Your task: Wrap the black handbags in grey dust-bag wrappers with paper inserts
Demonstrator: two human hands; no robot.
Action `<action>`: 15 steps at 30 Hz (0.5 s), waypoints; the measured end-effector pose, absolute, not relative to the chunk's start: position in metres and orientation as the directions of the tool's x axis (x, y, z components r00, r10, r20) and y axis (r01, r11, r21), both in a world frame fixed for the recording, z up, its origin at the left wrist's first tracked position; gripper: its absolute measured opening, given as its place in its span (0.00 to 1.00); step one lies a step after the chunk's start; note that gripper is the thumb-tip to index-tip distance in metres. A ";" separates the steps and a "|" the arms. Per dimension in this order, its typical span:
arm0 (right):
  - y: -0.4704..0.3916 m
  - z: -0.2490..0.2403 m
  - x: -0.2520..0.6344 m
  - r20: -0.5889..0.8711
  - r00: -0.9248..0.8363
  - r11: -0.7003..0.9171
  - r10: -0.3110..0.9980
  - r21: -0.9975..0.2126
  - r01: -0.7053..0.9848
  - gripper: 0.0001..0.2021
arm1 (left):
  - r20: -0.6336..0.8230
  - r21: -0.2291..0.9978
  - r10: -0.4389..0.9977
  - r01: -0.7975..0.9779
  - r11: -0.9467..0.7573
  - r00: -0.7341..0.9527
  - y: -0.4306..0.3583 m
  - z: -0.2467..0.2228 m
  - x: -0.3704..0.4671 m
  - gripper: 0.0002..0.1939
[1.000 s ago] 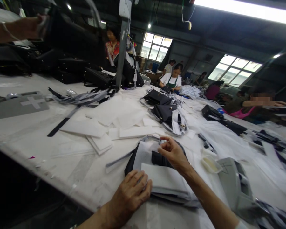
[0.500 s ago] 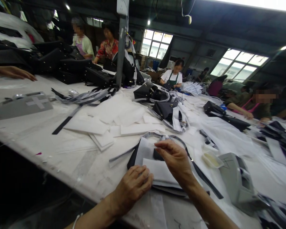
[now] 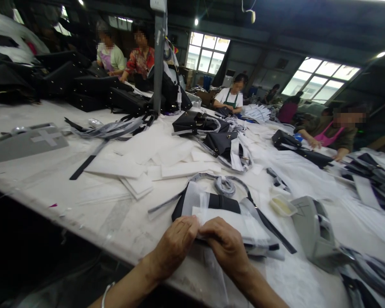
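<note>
A black handbag (image 3: 224, 202) lies on the table in front of me, its face partly covered by white wrapping sheets (image 3: 224, 218). A translucent strip (image 3: 204, 200) runs down over it toward my fingers. My left hand (image 3: 176, 237) is closed at the bag's near left edge, fingertips pressed on the wrapping. Right beside it, my right hand (image 3: 223, 239) is closed in a pinch at the same edge; what lies between its fingertips is hidden. Behind the bag rest its wrapped handle (image 3: 224, 185) and a long dark strap (image 3: 276, 231).
Grey tape dispensers stand at right (image 3: 312, 231) and left (image 3: 28, 143). White foam sheets (image 3: 115, 166) and wrapped straps (image 3: 112, 130) lie beyond the bag. More black handbags (image 3: 221, 143) sit farther back, near a metal post (image 3: 159, 60). Several co-workers are around the table.
My right hand has come down from the upper part of the bag to its near edge, beside my left hand. The handle coil and translucent strip are now uncovered.
</note>
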State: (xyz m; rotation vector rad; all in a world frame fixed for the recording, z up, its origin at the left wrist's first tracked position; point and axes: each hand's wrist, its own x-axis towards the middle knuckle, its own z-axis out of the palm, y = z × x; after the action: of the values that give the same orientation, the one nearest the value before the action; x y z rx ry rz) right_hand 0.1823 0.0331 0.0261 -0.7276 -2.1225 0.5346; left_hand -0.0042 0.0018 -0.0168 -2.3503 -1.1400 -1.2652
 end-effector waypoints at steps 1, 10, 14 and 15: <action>0.031 0.025 0.182 0.582 -0.529 0.777 0.618 -0.556 0.296 0.11 | 0.782 0.150 0.528 0.724 -0.673 0.330 0.002 -0.017 -0.005 0.17; 0.026 0.045 0.183 0.536 -0.624 0.792 0.569 -0.562 0.239 0.06 | 0.742 0.092 0.528 0.717 -0.691 0.414 0.004 -0.021 -0.008 0.15; 0.079 0.057 0.194 0.362 -0.428 0.560 0.828 -0.558 0.613 0.04 | 0.729 0.079 0.534 0.723 -0.687 0.428 0.003 -0.018 -0.008 0.16; 0.094 0.056 0.194 0.297 -0.417 0.512 0.859 -0.515 0.688 0.04 | 0.731 0.080 0.535 0.725 -0.684 0.424 0.003 -0.017 -0.008 0.16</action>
State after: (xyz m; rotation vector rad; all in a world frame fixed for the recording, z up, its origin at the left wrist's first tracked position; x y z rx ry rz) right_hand 0.1944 0.0944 0.0555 -1.2611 -2.2280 0.4281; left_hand -0.0076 0.0026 -0.0173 -2.4325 -1.0999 -1.1116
